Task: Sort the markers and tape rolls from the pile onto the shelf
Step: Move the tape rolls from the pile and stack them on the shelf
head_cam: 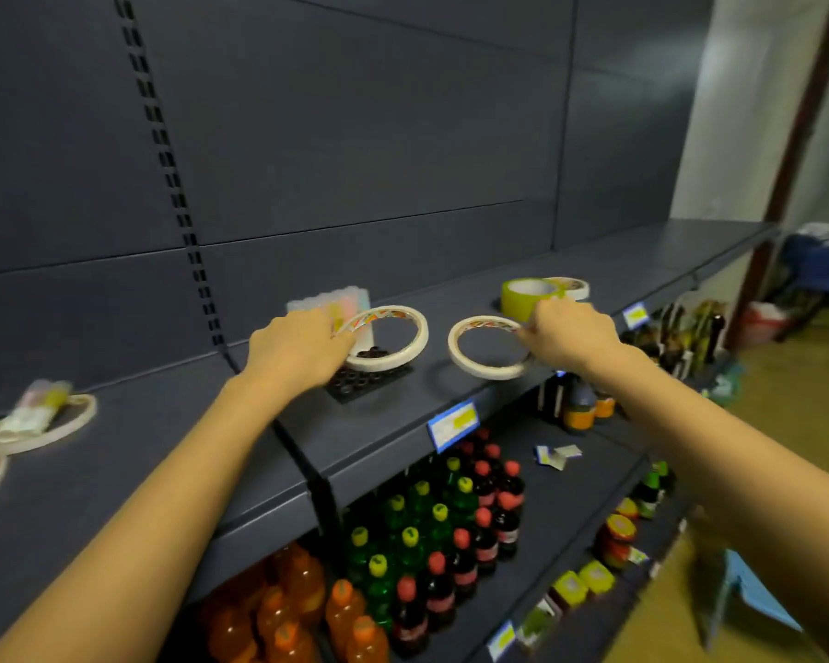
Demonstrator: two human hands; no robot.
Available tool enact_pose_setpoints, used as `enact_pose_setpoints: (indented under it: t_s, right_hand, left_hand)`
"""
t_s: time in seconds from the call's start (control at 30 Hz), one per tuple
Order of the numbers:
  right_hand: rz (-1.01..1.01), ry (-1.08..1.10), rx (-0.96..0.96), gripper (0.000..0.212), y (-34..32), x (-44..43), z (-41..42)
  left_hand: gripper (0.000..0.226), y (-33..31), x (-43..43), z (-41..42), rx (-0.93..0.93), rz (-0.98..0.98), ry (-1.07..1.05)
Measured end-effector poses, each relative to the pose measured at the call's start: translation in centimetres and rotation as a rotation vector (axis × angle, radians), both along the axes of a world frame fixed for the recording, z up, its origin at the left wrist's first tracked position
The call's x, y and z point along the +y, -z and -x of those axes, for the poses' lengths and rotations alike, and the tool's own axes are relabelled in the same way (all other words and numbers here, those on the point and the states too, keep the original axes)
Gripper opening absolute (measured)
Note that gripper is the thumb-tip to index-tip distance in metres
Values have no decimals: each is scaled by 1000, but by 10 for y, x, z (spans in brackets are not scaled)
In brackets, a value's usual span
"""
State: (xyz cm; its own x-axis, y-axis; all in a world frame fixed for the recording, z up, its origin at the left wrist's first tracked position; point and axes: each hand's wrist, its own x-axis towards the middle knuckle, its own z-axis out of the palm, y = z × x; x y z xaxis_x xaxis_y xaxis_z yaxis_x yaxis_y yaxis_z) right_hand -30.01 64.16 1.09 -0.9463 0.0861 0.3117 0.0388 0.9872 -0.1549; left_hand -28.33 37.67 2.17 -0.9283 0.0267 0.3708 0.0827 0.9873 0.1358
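Observation:
My left hand (297, 349) grips a white tape roll (405, 339), tilted above a black pack of markers (369, 380) on the dark shelf (393, 423). A pack of pastel markers (338, 301) lies just behind that hand. My right hand (570, 332) holds a second white tape roll (475, 363) by its right rim, slightly above the shelf. Behind it stand a yellow-green tape roll (522, 294) and another white roll (575, 287). At the far left lies the blurred pile (30, 418) of tape rolls and marker packs.
The shelf below carries bottles with green, red and orange drinks (431, 533), jars (616, 538) and price tags (453, 423). Dark bottles (680, 337) stand further right. A blue stool (747, 595) is on the floor at the lower right.

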Motion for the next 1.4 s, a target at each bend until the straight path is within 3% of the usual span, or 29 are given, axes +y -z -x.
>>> enact_pose_setpoints:
  t_s: [0.1,0.23,0.43,0.7,0.83,1.2,1.4]
  right_hand:
    - [-17,46,15,42,2,47,5]
    - [-57,70,37,39,2,108,22]
    - [-94,112,87,37,7,198,57]
    - [-66,98,12,41,25,285,98]
    - [-68,100,-9,41,26,313,122]
    - [-134,27,90,40,27,363,238]
    - [-86,-63,75,38,33,359,295]
  left_hand:
    - [34,2,44,17,68,78,51]
    - [35,7,102,42,-44,-13,78]
    - [37,10,189,72,-35,-35,15]
    - [28,10,274,118,-23,-22,25]
    - [35,2,304,149,-14,-4,21]
    - [22,-4,354,274,-79,112,-78]
    - [34,6,367,312,-144,130,-119]
